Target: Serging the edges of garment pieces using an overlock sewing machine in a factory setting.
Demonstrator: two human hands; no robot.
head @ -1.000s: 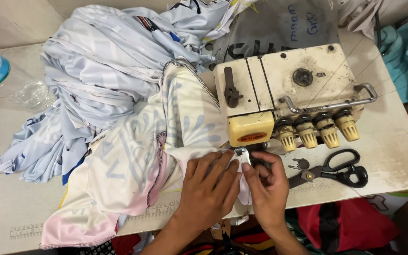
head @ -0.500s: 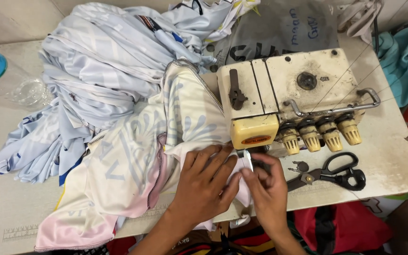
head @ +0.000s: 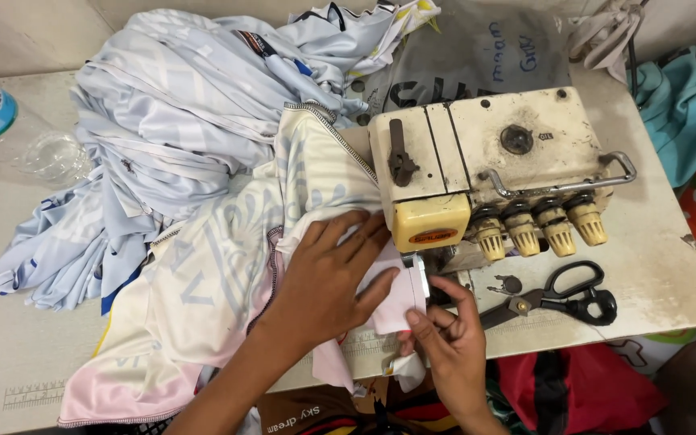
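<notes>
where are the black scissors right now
In the head view the black scissors lie on the table at the right, just below the sewing machine's cream knobs, beyond the right hand.

Both hands (head: 380,298) on pale fabric (head: 227,282)

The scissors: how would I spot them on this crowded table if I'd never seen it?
Find the cream sewing machine on the right of the table. Just in front of its row of yellowish knobs, right of the person's right hand, lie the scissors. They are the only black-handled metal tool lying flat on bare tabletop, apart from the cloth.
</notes>
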